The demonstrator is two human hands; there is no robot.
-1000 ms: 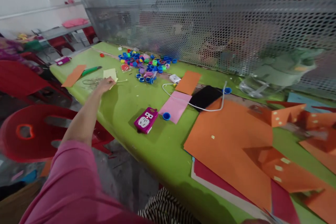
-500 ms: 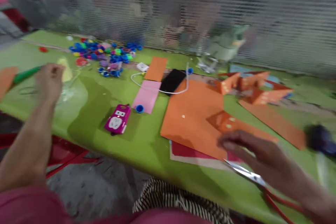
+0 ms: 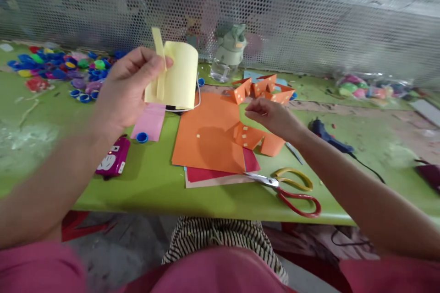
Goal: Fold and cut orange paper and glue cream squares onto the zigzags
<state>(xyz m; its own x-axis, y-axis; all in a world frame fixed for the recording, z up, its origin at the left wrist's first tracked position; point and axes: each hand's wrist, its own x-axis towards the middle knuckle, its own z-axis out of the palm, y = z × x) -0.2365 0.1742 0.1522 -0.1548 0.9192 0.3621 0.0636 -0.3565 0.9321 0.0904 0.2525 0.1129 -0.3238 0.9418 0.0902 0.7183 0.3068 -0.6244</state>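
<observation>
My left hand (image 3: 129, 84) pinches a curled sheet of pale yellow paper (image 3: 182, 75), together with a narrow yellow paper strip (image 3: 159, 68), raised above the table. My right hand (image 3: 266, 113) hovers with its fingertips pressed together; anything between them is too small to make out. Just beneath it lies a folded orange paper piece (image 3: 252, 136) dotted with small pale squares. A large orange sheet (image 3: 209, 142) rests on red and cream paper under both hands. Red-and-yellow-handled scissors (image 3: 271, 181) lie at the front, their tip by the sheet's corner.
Blue and coloured bottle caps (image 3: 58, 66) are heaped at the back left. A purple box (image 3: 115, 158) sits front left, beside pink paper (image 3: 149, 121). Folded orange pieces (image 3: 264, 87) and a bottle (image 3: 228, 52) stand behind. A glue gun (image 3: 330, 136) lies right. A mesh panel backs the table.
My left hand has come from the far left to the middle, bringing the yellow paper up. The right hand moved away from the scissors to above the folded orange piece. The view turned right.
</observation>
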